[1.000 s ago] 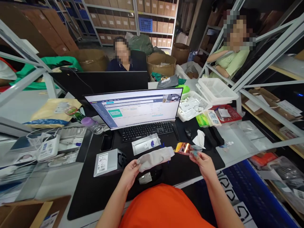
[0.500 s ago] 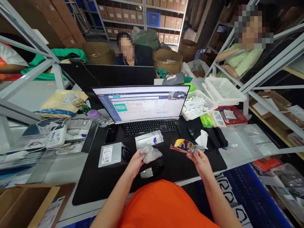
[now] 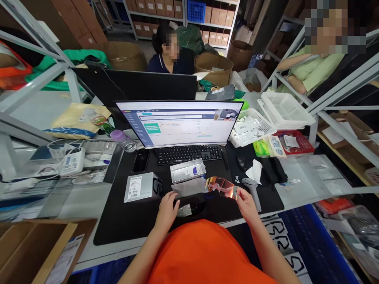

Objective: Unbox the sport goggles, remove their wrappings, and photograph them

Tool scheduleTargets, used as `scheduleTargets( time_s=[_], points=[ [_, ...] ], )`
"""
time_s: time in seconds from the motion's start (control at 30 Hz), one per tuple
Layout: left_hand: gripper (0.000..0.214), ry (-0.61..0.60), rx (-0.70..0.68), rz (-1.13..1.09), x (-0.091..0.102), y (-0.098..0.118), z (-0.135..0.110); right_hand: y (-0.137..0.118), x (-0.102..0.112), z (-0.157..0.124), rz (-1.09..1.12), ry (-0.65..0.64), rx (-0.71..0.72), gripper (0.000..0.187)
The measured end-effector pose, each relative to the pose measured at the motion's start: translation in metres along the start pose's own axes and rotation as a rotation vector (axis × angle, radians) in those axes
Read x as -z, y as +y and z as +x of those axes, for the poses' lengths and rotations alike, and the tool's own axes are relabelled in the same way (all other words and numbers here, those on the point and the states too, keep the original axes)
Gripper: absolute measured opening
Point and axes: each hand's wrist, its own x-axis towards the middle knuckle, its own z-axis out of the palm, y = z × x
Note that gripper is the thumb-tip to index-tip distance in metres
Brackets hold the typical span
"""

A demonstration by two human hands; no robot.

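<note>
My right hand (image 3: 246, 203) is closed on one end of a pair of orange mirrored sunglasses (image 3: 220, 185), held just above the black desk mat (image 3: 124, 225). My left hand (image 3: 166, 210) lies with fingers stretched out beside a grey cloth pouch (image 3: 188, 187) that rests on the mat. Its fingertips are at the edge of a black glasses case (image 3: 194, 204). A small clear packet (image 3: 183, 211) lies on the case by that hand. A grey labelled box (image 3: 139, 188) stands left of the pouch. A silver tray (image 3: 188, 170) lies behind it.
A keyboard (image 3: 189, 153) and monitor (image 3: 180, 122) stand behind the tray. Mouse (image 3: 241, 161), crumpled tissue (image 3: 254, 171) and barcode scanner (image 3: 253, 189) lie to the right. White baskets (image 3: 286, 108) sit far right, a cardboard box (image 3: 32, 244) lower left. Two people are behind the desk.
My left hand has put the grey pouch down on the mat and opened beside it. My right hand has brought the sunglasses left and lower, toward the pouch.
</note>
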Motion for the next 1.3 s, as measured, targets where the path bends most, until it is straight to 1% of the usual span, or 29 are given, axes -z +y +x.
scheduleTargets(
  time_s=[0.13, 0.2, 0.33, 0.47, 0.57, 0.63, 0.7, 0.77, 0.83, 0.87, 0.93, 0.97, 1.03, 1.1, 1.2, 1.3],
  points=[
    [0.033, -0.139, -0.028, 0.056, 0.000, -0.011, -0.004, 0.006, -0.002, 0.005, 0.116, 0.035, -0.016, 0.027],
    [0.034, -0.179, -0.025, 0.068, 0.002, -0.017, -0.002, 0.010, -0.003, 0.006, 0.194, 0.068, -0.035, 0.026],
    [0.025, -0.171, 0.001, 0.081, 0.000, -0.019, 0.004, 0.015, -0.003, 0.006, 0.230, 0.099, -0.079, 0.027],
    [0.020, -0.117, 0.028, 0.025, -0.005, -0.008, 0.006, 0.009, -0.008, 0.004, 0.191, 0.061, -0.097, 0.031],
    [0.029, -0.051, 0.047, -0.064, -0.003, 0.002, 0.004, 0.001, -0.017, 0.004, 0.116, 0.003, -0.080, 0.034],
    [0.043, -0.021, 0.047, -0.147, 0.000, 0.010, 0.002, -0.004, -0.026, 0.004, 0.051, -0.059, -0.064, 0.036],
    [0.063, -0.028, 0.037, -0.253, 0.003, 0.021, -0.001, -0.008, -0.038, 0.004, 0.030, -0.129, -0.065, 0.037],
    [0.073, -0.068, 0.024, -0.371, 0.004, 0.035, -0.005, -0.010, -0.052, 0.004, 0.071, -0.193, -0.090, 0.038],
    [0.071, -0.108, 0.054, -0.591, 0.004, 0.052, -0.007, -0.012, -0.067, 0.004, 0.139, -0.252, -0.131, 0.040],
    [0.067, -0.110, 0.105, -0.779, 0.005, 0.061, -0.008, -0.013, -0.073, 0.005, 0.175, -0.275, -0.150, 0.042],
    [0.057, -0.073, 0.185, -1.095, 0.008, 0.078, -0.009, -0.014, -0.083, 0.008, 0.257, -0.302, -0.184, 0.047],
    [0.051, -0.058, 0.202, -1.192, 0.011, 0.085, -0.009, -0.015, -0.086, 0.011, 0.300, -0.304, -0.200, 0.050],
    [0.041, -0.063, 0.192, -1.241, 0.018, 0.097, -0.009, -0.017, -0.087, 0.017, 0.365, -0.290, -0.236, 0.055],
    [0.038, -0.112, 0.188, -1.208, 0.025, 0.105, -0.009, -0.019, -0.084, 0.024, 0.387, -0.248, -0.253, 0.055],
    [0.038, -0.133, 0.202, -1.144, 0.031, 0.116, -0.007, -0.023, -0.075, 0.029, 0.339, -0.187, -0.213, 0.048],
    [0.043, -0.097, 0.201, -1.094, 0.031, 0.126, -0.004, -0.027, -0.070, 0.028, 0.326, -0.202, -0.168, 0.047]
  ],
)
